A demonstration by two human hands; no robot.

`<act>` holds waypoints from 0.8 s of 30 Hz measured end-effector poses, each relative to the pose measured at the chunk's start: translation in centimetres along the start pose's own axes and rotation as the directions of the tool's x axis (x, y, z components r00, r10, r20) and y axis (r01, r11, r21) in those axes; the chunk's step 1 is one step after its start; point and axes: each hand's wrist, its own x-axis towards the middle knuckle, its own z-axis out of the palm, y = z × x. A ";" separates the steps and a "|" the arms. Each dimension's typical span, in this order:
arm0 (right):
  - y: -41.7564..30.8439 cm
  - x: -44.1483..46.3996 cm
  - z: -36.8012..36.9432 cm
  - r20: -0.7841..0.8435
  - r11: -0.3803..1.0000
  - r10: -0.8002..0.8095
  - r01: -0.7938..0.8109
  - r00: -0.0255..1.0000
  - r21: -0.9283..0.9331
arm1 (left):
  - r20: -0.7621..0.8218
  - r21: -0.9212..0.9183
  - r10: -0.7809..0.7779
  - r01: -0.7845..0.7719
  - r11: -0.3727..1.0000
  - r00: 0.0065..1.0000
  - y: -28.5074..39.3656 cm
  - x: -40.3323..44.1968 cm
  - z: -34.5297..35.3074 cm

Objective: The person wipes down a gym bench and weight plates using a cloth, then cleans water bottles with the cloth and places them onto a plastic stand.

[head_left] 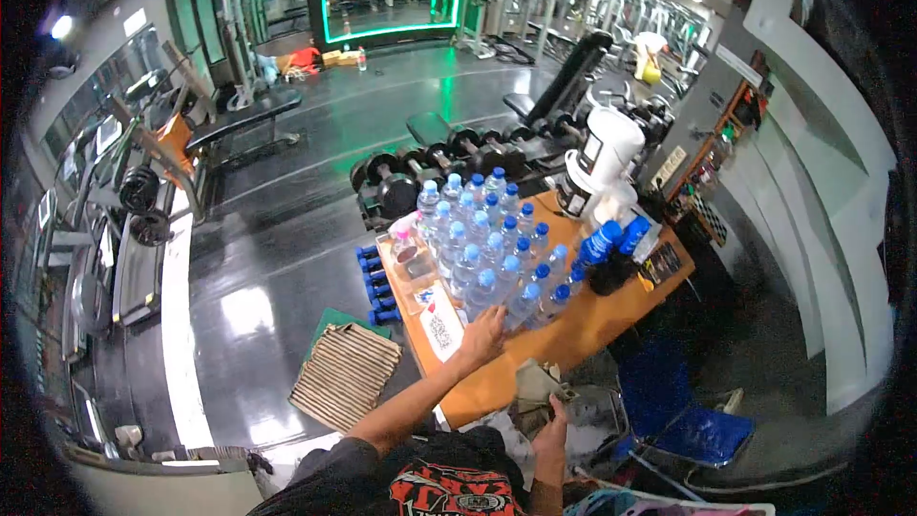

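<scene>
My left hand (484, 333) reaches over the orange table (559, 336) to the near edge of a block of water bottles (492, 244). Its fingers are bent at a clear bottle in the front row; whether they grip it is hard to see. The bottles stand upright in rows, with light blue caps on the left and darker blue caps on the right. Low beside the table's front edge is my right hand (550, 432), thumb raised, close to a beige cloth-like item (538, 384). Its other fingers are too unclear to tell whether they hold anything.
White buckets (611, 145) and blue-topped containers (600, 243) stand at the table's back right. A QR-code sheet (441, 327) lies on its left. Nearby are a blue chair (712, 432), a ribbed mat (346, 375) and dumbbells (394, 183). A person (650, 46) bends far back.
</scene>
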 end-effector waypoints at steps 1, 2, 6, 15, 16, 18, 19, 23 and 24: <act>-0.1 0.3 0.3 0.030 1.000 0.006 -0.006 1.000 0.029 | -0.049 -0.015 0.016 -0.016 1.000 0.999 0.1 -0.1 -0.1; -0.4 0.6 0.5 0.058 0.998 0.012 -0.015 0.998 0.055 | -0.098 -0.031 0.029 -0.033 0.999 0.995 0.2 -0.1 -0.1; -1.4 3.9 -1.9 0.063 0.993 0.069 -0.063 0.996 -0.100 | 0.056 0.126 -0.023 0.016 0.992 0.998 0.8 0.0 1.2; -7.8 4.4 -0.7 0.084 0.979 0.153 -0.140 0.985 -0.147 | 0.107 0.260 0.017 -0.044 0.965 0.994 4.8 -3.4 4.0; -8.3 4.2 -0.6 0.160 0.977 0.194 -0.176 0.968 -0.120 | 0.100 0.264 -0.007 -0.020 0.964 0.995 5.3 -4.0 3.9; -8.4 5.0 -1.1 0.193 0.976 0.191 -0.165 0.963 -0.143 | 0.172 0.416 -0.008 -0.066 0.907 0.985 6.7 -5.2 3.3; -8.6 5.3 -1.0 0.176 0.968 0.210 -0.180 0.962 -0.175 | 0.161 0.419 -0.026 -0.045 0.907 0.987 7.1 -5.5 2.8; -8.3 7.1 -2.1 0.114 0.933 0.243 -0.200 0.963 -0.301 | -0.007 0.043 -0.140 0.140 0.989 0.990 7.2 -7.1 2.9; -8.3 7.1 -2.2 0.116 0.928 0.250 -0.204 0.961 -0.311 | -0.159 -0.118 -0.165 0.147 0.982 0.973 7.1 -7.4 3.4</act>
